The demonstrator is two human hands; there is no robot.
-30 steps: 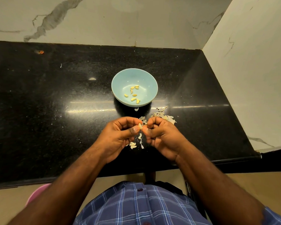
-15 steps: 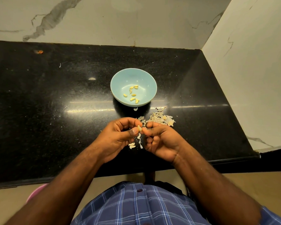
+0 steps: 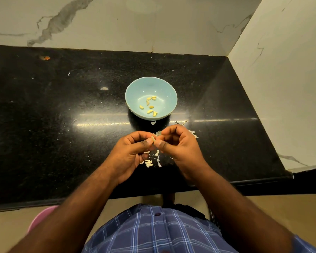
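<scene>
Your left hand point(image 3: 133, 152) and right hand point(image 3: 175, 143) both pinched one small pale kernel point(image 3: 153, 138). Beyond them sat a round light-blue bowl point(image 3: 144, 88).

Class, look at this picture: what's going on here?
A person is peeling what looks like a small garlic clove, pinched between the left hand and right hand above a black counter. A few peeled cloves lie in the blue bowl just beyond. Loose skins are scattered on the counter by the hands.
</scene>
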